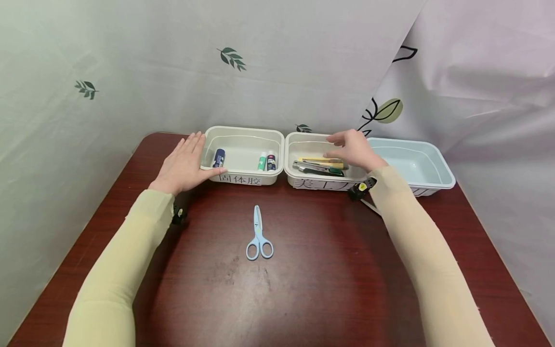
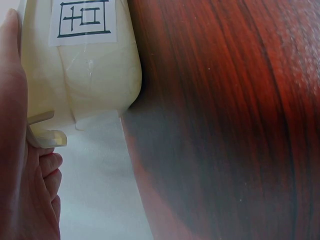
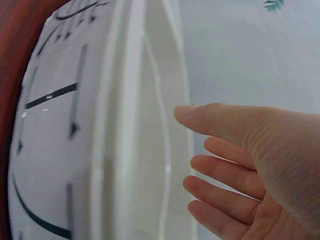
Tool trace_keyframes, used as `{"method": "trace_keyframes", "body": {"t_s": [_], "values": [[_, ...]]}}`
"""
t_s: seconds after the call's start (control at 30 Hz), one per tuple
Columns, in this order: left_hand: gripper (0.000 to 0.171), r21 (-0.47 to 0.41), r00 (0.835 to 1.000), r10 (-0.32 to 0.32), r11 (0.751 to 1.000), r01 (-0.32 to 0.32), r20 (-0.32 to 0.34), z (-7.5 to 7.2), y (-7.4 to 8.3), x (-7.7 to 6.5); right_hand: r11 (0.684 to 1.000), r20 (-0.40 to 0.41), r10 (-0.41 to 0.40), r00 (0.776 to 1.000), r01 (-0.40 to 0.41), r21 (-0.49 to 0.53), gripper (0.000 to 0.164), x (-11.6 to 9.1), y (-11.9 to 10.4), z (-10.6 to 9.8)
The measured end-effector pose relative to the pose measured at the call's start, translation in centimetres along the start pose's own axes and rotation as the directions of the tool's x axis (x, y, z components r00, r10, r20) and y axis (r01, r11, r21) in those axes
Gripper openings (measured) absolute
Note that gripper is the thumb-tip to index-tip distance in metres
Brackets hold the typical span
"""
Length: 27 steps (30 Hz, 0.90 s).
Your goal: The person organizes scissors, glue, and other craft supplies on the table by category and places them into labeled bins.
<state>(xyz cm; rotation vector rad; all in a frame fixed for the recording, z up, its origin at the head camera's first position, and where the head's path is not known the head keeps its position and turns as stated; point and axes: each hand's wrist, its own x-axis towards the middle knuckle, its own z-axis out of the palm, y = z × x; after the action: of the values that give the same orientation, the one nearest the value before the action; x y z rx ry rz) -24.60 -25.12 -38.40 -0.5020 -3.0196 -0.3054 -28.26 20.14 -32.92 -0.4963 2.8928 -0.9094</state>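
Observation:
My left hand (image 1: 184,166) rests on the left end of a white bin (image 1: 270,180), its fingers straight and its thumb along the front rim. Inside that bin lie a dark blue glue stick (image 1: 219,157), a green-and-white glue stick (image 1: 262,162) and a dark glue stick with a white cap (image 1: 271,162). Over the middle white bin (image 1: 299,182) hangs my right hand (image 1: 357,150), with loosely bent fingers and nothing held. Several utility knives (image 1: 318,167), yellow, grey and dark green, lie below it. In the right wrist view, the thumb (image 3: 215,118) stands apart from the fingers.
Blue scissors (image 1: 258,236) lie closed on the dark red table (image 1: 312,279), blades pointing away. A light blue bin (image 1: 418,166) stands at the right, partly behind my right arm. A thin pale object (image 1: 370,207) shows beside the right sleeve. Pale curtains (image 1: 277,62) hang behind the table.

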Motion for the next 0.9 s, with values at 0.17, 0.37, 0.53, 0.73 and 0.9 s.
{"method": "trace_keyframes", "body": {"t_s": [0.17,0.37,0.53,0.73,0.9], "values": [[0.118,-0.002,1.0,-0.002,1.0,0.002,-0.002,-0.1,0.0,0.0,1.0,-0.057,-0.011,0.998,0.01,-0.017,0.055,-0.7,-0.6,-1.4],[0.118,-0.002,1.0,-0.005,1.0,0.005,-0.002,0.0,0.0,0.0,0.998,-0.1,-0.039,0.994,0.033,-0.058,0.055,-1.8,-1.1,-2.9],[0.119,-0.004,1.0,-0.007,1.0,0.007,0.0,0.0,0.0,0.1,0.997,-0.125,-0.068,0.99,0.061,-0.055,0.056,-3.1,-1.4,-3.8],[0.119,-0.004,1.0,-0.008,1.0,0.008,-0.002,0.1,0.0,0.1,0.993,-0.148,-0.103,0.984,0.093,-0.068,0.056,-4.4,-1.4,-4.4],[0.119,-0.005,1.0,-0.006,1.0,0.006,-0.002,0.1,0.0,0.1,0.99,-0.161,-0.128,0.979,0.117,-0.079,0.055,-5.4,-1.4,-4.6]]}}
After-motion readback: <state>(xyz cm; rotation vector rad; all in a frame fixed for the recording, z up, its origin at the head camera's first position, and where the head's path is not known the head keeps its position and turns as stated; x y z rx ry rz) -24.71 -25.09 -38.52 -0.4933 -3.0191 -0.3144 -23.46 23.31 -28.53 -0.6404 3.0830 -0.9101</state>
